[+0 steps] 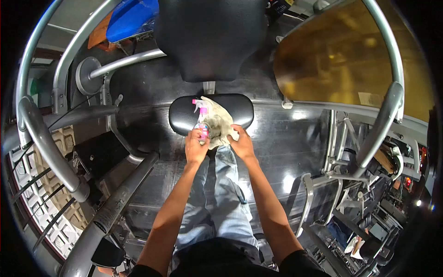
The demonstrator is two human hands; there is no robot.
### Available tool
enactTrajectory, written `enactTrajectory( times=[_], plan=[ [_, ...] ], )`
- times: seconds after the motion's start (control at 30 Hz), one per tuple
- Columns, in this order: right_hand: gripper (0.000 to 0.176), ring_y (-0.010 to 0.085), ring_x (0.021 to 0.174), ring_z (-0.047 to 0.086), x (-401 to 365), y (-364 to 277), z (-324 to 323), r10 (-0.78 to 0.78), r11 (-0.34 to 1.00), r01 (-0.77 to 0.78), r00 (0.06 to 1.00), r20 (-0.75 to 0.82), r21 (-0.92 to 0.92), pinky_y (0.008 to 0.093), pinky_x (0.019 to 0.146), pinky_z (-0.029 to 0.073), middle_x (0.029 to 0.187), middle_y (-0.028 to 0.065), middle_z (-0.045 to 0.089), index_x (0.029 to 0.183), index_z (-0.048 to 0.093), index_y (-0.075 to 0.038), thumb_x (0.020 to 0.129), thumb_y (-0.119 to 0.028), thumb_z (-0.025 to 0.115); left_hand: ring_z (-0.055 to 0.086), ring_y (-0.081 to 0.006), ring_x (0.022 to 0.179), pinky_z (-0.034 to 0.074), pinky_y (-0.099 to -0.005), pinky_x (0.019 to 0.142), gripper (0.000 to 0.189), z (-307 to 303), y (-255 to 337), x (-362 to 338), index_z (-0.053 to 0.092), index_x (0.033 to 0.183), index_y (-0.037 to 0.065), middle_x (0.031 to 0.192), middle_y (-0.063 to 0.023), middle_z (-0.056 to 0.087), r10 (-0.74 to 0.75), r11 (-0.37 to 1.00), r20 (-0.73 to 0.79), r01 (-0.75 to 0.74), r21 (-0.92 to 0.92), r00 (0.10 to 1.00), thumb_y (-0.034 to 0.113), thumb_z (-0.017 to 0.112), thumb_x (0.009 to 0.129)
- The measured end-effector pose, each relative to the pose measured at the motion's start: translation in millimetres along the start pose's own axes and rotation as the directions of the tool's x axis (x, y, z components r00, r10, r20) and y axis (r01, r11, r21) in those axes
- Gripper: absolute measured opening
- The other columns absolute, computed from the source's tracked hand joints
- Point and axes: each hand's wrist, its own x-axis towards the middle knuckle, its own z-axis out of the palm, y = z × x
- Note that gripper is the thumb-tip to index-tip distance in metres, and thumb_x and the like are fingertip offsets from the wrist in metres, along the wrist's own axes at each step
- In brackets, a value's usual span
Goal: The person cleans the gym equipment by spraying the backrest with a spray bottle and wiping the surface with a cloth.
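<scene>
My left hand (195,147) is closed around the lower part of a spray bottle (203,131) with a pink trigger head and a pink label. The bottle's nozzle points away to the left, over a black padded seat (242,107). A pale, grey-stained cloth (220,119) is bunched against the bottle's right side, overlapping the seat in this view. Fingers of my right hand (242,142) pinch the cloth's near right edge. Both hands are side by side in front of the seat, above my jeans.
Beyond the seat rises a black backrest (210,41). Curved metal frame tubes (37,134) flank me on the left, and another tube (385,115) stands on the right. A yellowish panel (341,60) is at the upper right. Gym machines stand on the dark floor (281,138).
</scene>
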Motion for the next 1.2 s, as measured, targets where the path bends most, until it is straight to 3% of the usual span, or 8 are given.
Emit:
enactTrajectory(
  times=[0.2,0.5,0.63,0.73,0.83,0.97,1.0,1.2],
  plan=[
    [0.066,0.0365,0.116,0.054,63.2,2.4,52.1,-0.157,0.964,0.133,0.984,-0.087,-0.231,0.0441,0.098,0.046,0.124,0.0169,0.058,0.136,0.049,-0.017,0.075,-0.024,0.075,0.052,-0.0362,0.112,0.044,-0.0455,0.095,0.082,21.0,-17.9,61.5,0.044,0.132,0.005,0.121,-0.0156,0.053,-0.186,0.947,0.034,0.170,0.273,0.982,0.043,0.080,0.069],
    [0.090,0.0379,0.126,0.048,89.2,-12.6,66.7,0.081,0.908,-0.025,0.990,0.117,-0.418,0.0468,0.093,0.052,0.135,0.0157,0.048,0.148,0.031,-0.027,0.073,-0.028,0.080,0.051,-0.0355,0.115,0.050,-0.0494,0.087,0.083,58.2,-14.5,92.3,0.037,0.138,0.006,0.126,-0.0127,0.048,-0.347,0.842,-0.001,0.312,0.440,0.938,0.041,0.077,0.074],
    [0.058,0.0409,0.093,0.066,87.3,17.4,76.1,-0.052,0.907,0.106,0.989,0.141,-0.408,0.0473,0.083,0.053,0.103,0.0198,0.067,0.133,0.053,-0.015,0.079,-0.023,0.073,0.058,-0.0377,0.109,0.053,-0.0471,0.083,0.075,52.1,-9.6,87.2,0.037,0.138,0.005,0.123,-0.0173,0.049,-0.333,0.873,0.021,0.299,0.385,0.943,0.032,0.072,0.078],
    [0.035,0.0418,0.093,0.065,77.1,23.4,64.6,0.012,0.983,0.013,0.991,0.137,-0.182,0.0462,0.083,0.052,0.095,0.0267,0.067,0.110,0.067,-0.005,0.088,-0.031,0.061,0.059,-0.0410,0.107,0.053,-0.0477,0.085,0.072,40.0,-2.0,77.0,0.035,0.139,0.003,0.124,-0.0206,0.048,-0.324,0.922,0.006,0.314,0.226,0.946,0.026,0.070,0.080],
    [0.044,0.0439,0.102,0.063,62.5,33.4,47.8,0.135,0.989,-0.143,0.978,0.161,0.035,0.0452,0.088,0.050,0.107,0.0268,0.066,0.118,0.064,-0.003,0.092,-0.037,0.057,0.058,-0.0446,0.103,0.050,-0.0470,0.087,0.060,35.1,-23.8,54.5,0.045,0.132,-0.001,0.117,-0.0242,0.054,-0.061,0.998,-0.159,0.059,-0.019,0.985,0.012,0.068,0.078],
    [0.040,0.0343,0.099,0.067,40.1,-4.3,4.4,0.050,0.952,-0.057,0.998,0.031,0.301,0.0388,0.089,0.048,0.104,0.0230,0.069,0.121,0.063,-0.001,0.097,-0.031,0.053,0.064,-0.0223,0.078,0.052,-0.0353,0.071,0.041,-5.8,10.7,37.1,0.052,0.125,-0.002,0.089,-0.0114,0.062,-0.352,0.832,0.026,0.326,-0.448,0.936,0.009,0.065,0.088],
    [0.041,0.0313,0.099,0.067,40.0,0.5,5.1,0.037,0.893,-0.031,0.999,-0.005,0.449,0.0379,0.089,0.048,0.108,0.0214,0.069,0.123,0.061,0.000,0.097,-0.031,0.052,0.060,-0.0116,0.066,0.052,-0.0298,0.061,0.034,0.8,-3.8,30.2,0.054,0.123,0.000,0.083,-0.0052,0.061,-0.195,0.895,-0.082,0.143,-0.422,0.977,0.011,0.063,0.092],
    [0.036,0.0172,0.108,0.055,36.8,-68.7,-54.0,0.207,0.545,-0.126,0.978,0.012,0.829,0.0320,0.095,0.043,0.114,0.0052,0.060,0.123,0.057,-0.003,0.098,-0.029,0.051,0.059,-0.0076,0.062,0.050,-0.0256,0.058,0.029,-68.4,100.4,17.0,0.057,0.120,0.003,0.080,-0.0010,0.061,-0.159,0.848,-0.076,0.097,-0.521,0.984,0.015,0.063,0.095]
  ],
)
